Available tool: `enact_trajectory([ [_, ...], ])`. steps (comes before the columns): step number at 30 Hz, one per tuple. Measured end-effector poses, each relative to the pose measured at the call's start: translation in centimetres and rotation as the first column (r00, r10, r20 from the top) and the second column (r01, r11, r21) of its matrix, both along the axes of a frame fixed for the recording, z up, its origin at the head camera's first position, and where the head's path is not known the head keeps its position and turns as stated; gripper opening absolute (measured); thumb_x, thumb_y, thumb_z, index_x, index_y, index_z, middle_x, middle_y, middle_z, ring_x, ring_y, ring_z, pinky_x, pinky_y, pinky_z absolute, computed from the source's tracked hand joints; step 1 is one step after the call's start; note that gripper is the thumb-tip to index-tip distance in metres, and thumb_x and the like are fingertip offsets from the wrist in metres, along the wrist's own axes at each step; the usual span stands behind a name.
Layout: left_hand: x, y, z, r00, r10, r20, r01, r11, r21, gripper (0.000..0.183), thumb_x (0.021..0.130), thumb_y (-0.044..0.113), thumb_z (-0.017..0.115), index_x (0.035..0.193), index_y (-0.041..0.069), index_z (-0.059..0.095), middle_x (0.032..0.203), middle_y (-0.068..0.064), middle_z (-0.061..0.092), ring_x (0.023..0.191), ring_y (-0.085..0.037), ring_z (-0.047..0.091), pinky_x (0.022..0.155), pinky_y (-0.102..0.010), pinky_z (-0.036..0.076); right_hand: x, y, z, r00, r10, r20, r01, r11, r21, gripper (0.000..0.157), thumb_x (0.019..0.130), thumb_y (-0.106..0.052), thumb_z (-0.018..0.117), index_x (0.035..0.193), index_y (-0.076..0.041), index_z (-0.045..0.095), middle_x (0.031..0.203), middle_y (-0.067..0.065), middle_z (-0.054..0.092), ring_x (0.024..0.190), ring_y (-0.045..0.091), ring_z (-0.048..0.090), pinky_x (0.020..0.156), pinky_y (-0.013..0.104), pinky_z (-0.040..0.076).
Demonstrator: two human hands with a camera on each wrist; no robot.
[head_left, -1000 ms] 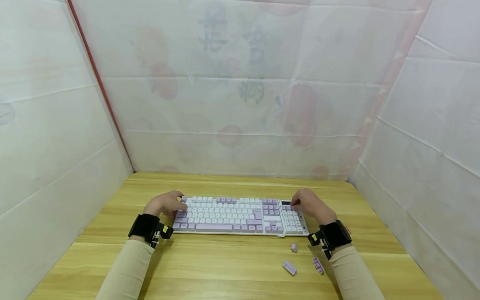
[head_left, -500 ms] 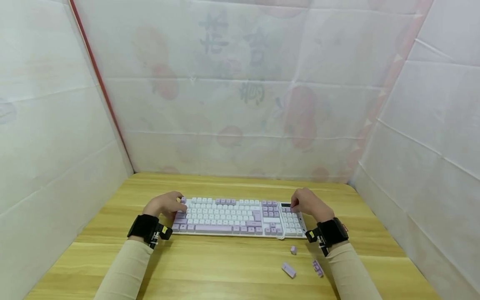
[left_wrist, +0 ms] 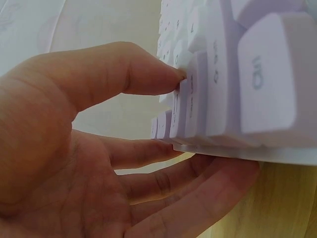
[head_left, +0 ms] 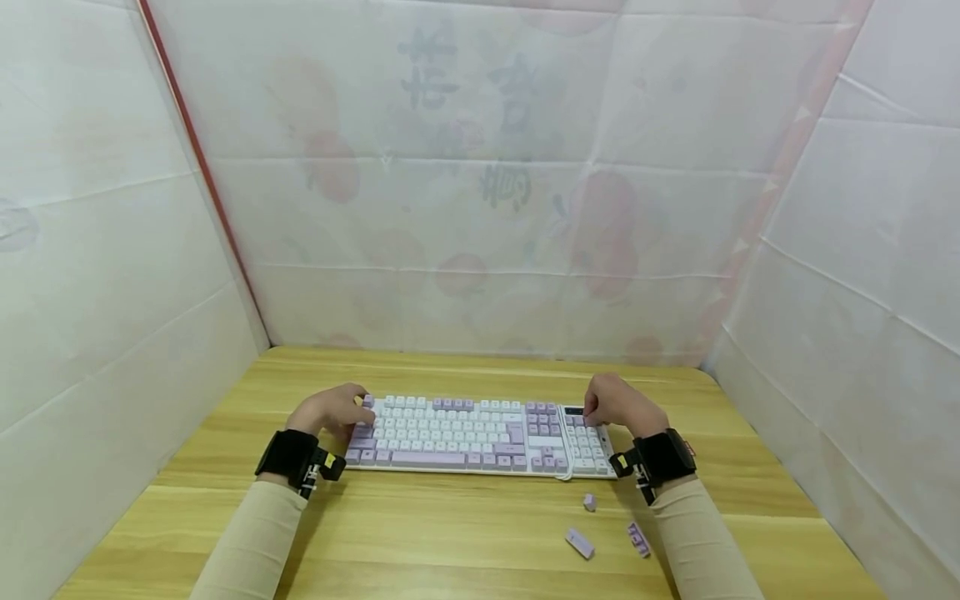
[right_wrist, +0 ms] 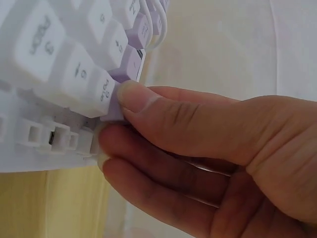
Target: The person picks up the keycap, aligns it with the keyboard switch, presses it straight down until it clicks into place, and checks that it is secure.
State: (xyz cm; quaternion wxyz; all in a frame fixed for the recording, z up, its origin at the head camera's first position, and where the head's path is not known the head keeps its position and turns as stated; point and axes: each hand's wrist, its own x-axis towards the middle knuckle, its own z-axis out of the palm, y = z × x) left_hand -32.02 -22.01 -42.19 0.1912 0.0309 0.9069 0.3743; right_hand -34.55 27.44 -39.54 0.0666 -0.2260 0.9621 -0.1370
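A white and lilac keyboard (head_left: 450,435) lies on the wooden table. At its left end my left hand (head_left: 332,408) grips the edge, thumb (left_wrist: 148,74) on the key side and fingers (left_wrist: 193,198) underneath. Over the number pad is my right hand (head_left: 621,407). Its thumb and fingers pinch a lilac keycap (right_wrist: 113,110) beside the white 9 key (right_wrist: 99,94); the fingers partly hide this keycap. Bare white switch mounts (right_wrist: 54,135) show along the keyboard's right side.
In front of the keyboard lie three loose lilac keycaps: a small one (head_left: 589,502), a long one (head_left: 580,543) and another long one (head_left: 638,540) turned underside up. A white cable (head_left: 565,446) crosses the keyboard left of the number pad. Pale cloth walls (head_left: 480,250) surround the table.
Both hands keep nearly the same places on the keyboard. The right wrist has shifted very slightly; the loose keycaps stay where they lay.
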Motion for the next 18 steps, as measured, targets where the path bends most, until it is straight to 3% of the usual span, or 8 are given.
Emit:
enact_trajectory([
  [10,-0.20,0.04,-0.05,1.000,-0.025,-0.007,0.025,0.999,-0.023,0.073,0.091,0.017,0.067,0.151,-0.012,0.036,0.147,-0.034,0.046,0.102,-0.030,0.064,0.083,-0.042,0.062,0.35,-0.64,-0.38,0.993,-0.032,-0.118,0.038,0.998,0.043,0.017,0.081,0.002,0.082,0.071,-0.012,0.077,0.070,-0.001,0.069,0.064,0.013,0.057,0.066,0.032,0.051],
  [18,-0.18,-0.20,0.12,1.000,-0.026,0.013,0.026,1.000,-0.004,0.075,0.091,0.017,0.067,0.152,-0.012,0.035,0.148,-0.034,0.045,0.103,-0.030,0.065,0.084,-0.043,0.062,0.00,-0.50,-0.69,0.994,-0.042,-0.101,0.045,0.999,0.027,0.021,0.083,0.001,0.081,0.068,-0.013,0.075,0.066,-0.001,0.066,0.061,0.014,0.051,0.063,0.029,0.044],
])
